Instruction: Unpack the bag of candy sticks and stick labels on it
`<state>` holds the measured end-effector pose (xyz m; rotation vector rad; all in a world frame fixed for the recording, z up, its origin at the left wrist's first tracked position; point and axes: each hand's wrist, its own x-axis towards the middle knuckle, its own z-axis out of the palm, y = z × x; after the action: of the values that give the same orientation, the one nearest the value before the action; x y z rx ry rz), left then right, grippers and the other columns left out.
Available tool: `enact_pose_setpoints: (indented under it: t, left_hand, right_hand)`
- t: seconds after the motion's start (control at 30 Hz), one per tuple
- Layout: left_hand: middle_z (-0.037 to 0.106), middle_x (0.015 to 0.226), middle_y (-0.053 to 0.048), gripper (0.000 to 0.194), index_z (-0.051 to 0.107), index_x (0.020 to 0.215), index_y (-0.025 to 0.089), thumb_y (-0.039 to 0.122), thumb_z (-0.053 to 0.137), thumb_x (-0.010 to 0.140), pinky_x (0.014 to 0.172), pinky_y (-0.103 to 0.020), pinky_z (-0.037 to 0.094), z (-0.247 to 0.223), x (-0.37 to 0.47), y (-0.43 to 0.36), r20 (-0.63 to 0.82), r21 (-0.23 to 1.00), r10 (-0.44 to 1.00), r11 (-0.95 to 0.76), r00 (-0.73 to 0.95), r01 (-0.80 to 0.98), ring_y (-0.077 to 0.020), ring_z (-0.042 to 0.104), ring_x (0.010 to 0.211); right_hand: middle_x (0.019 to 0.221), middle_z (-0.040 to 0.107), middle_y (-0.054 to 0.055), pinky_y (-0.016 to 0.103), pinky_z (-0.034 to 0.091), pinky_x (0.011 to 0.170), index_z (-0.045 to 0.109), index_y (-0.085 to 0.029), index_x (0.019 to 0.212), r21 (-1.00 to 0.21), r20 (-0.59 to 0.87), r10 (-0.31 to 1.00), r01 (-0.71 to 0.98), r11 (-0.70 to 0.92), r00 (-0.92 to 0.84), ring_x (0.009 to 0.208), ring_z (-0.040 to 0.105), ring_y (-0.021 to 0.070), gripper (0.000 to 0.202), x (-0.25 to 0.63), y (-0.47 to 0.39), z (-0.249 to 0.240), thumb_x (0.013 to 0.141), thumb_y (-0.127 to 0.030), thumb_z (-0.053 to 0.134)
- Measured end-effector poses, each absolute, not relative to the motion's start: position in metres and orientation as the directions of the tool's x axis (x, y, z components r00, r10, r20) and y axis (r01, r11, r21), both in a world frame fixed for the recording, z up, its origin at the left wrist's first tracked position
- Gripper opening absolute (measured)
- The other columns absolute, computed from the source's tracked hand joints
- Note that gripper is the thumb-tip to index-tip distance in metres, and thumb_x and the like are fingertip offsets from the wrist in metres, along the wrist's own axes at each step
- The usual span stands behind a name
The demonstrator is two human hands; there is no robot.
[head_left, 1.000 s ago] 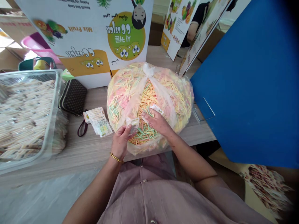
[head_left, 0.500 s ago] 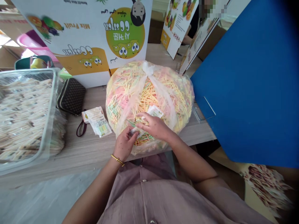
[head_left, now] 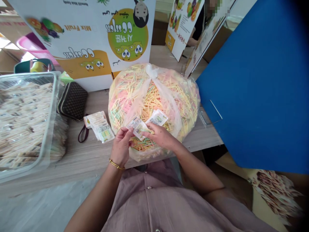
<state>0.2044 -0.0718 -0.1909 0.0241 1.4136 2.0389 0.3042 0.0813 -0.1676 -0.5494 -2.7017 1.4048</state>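
A large clear bag (head_left: pixel 118 93) full of thin pastel sticks lies on the table, its plastic gathered in a white knot at the top. Over its open front, my left hand (head_left: pixel 122 145) pinches the left corner of a small printed packet (head_left: pixel 137 126). My right hand (head_left: pixel 160 136) has its fingers closed on the packet's right side. A second packet (head_left: pixel 158 118) rests on the sticks just beyond my right fingers. Left of the bag, a small fanned stack of packets (head_left: pixel 100 125) lies on the table.
A clear plastic tub (head_left: pixel 56 106) of filled packets stands at the left, beside a dark patterned pouch (head_left: pixel 73 100). Printed cartons (head_left: pixel 84 38) rise behind the bag. A blue panel (head_left: pixel 253 90) leans at the right, above a box of packets (head_left: pixel 277 193).
My left hand has moved slightly left and up. The packet between my hands now lies flatter, with its printed face showing. My right hand has shifted slightly toward me.
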Motion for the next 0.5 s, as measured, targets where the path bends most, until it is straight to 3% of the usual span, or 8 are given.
enact_pose_setpoints:
  t: [0.1,0.2,0.33,0.43,0.5]
  left_hand:
    - [0.06,0.071,0.005,0.039,0.062,0.083,0.021,0.041,0.091,0.065,0.039,-0.014,0.037,-0.189,0.208,-0.073,-0.297,0.876,0.531,-0.179,-0.794,-0.447,-0.0083,0.056,0.06]
    - [0.065,0.082,0.004,0.036,0.065,0.088,0.021,0.037,0.09,0.068,0.047,-0.017,0.052,-0.187,0.209,-0.074,-0.405,0.76,0.618,-0.182,-0.674,-0.624,-0.0086,0.059,0.064]
    - [0.071,0.107,-0.001,0.024,0.068,0.097,0.022,0.029,0.082,0.078,0.073,-0.029,0.065,-0.19,0.211,-0.072,-0.464,0.655,0.653,-0.201,-0.598,-0.728,-0.0146,0.069,0.088]
    - [0.072,0.109,-0.003,0.028,0.068,0.095,0.02,0.036,0.084,0.078,0.088,-0.037,0.065,-0.196,0.213,-0.072,-0.398,0.745,0.624,-0.207,-0.672,-0.634,-0.0178,0.07,0.099]
    - [0.073,0.103,-0.003,0.036,0.067,0.091,0.019,0.044,0.086,0.074,0.089,-0.041,0.065,-0.199,0.214,-0.072,-0.345,0.819,0.625,-0.164,-0.7,-0.55,-0.0189,0.071,0.096]
  right_hand:
    - [0.102,0.07,0.003,0.028,0.044,0.084,0.065,-0.02,0.102,-0.816,-0.033,0.367,0.237,0.527,-0.93,0.096,0.064,0.0182,0.028,0.301,0.083,-0.169,0.099,-0.047,0.055]
    - [0.082,0.064,0.0,0.027,0.039,0.073,0.06,-0.02,0.085,-0.747,-0.075,0.34,0.279,0.603,-0.937,0.079,0.058,0.0161,0.03,0.297,0.083,-0.171,0.1,-0.044,0.052]
    - [0.092,0.067,0.002,0.028,0.04,0.076,0.061,-0.02,0.097,-0.717,-0.157,0.324,0.333,0.613,-0.933,0.086,0.061,0.0179,0.022,0.297,0.079,-0.174,0.099,-0.04,0.054]
    - [0.111,0.069,0.005,0.028,0.041,0.082,0.06,-0.021,0.111,-0.77,-0.129,0.391,0.341,0.54,-0.911,0.099,0.063,0.0194,0.029,0.297,0.077,-0.174,0.096,-0.046,0.059]
    - [0.108,0.069,0.003,0.028,0.041,0.08,0.06,-0.022,0.11,-0.804,-0.074,0.422,0.305,0.511,-0.903,0.096,0.062,0.0187,0.031,0.297,0.077,-0.172,0.094,-0.049,0.059]
